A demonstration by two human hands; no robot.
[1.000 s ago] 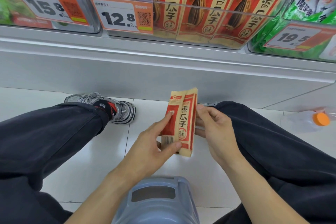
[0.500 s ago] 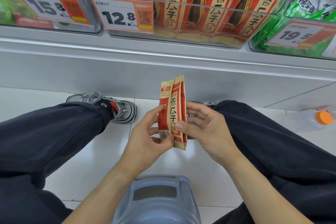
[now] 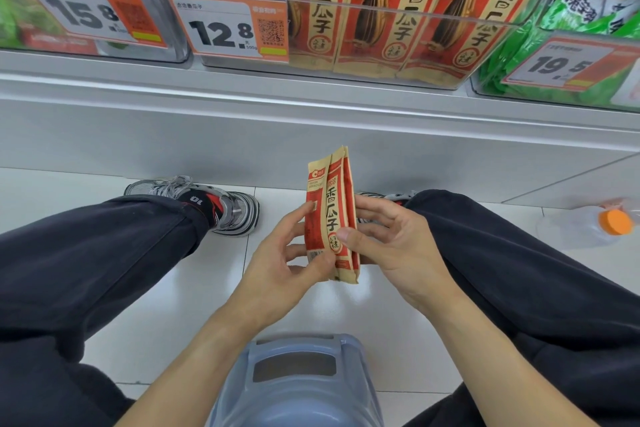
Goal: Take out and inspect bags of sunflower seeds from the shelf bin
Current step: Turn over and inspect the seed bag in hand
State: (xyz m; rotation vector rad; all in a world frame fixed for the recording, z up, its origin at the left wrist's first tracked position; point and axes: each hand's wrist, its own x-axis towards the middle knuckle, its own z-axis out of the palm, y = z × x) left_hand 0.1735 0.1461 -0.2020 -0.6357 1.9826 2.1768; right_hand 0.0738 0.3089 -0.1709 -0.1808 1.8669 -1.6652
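Holding upright, above the floor between the knees: seed bag (image 3: 330, 215) | left hand (image 3: 277, 267) pinched its lower edge | right hand (image 3: 391, 246) gripped its side | shelf bin (image 3: 398, 42) held more bags

My forearms are bare, with no sleeves in view, and the left hand (image 3: 277, 267) and right hand (image 3: 398, 250) wear no gloves or rings. I'm in loose dark navy trousers (image 3: 104, 253). The left sneaker (image 3: 221, 208) is grey and silver with red-and-black panels and white marking, possibly "10".
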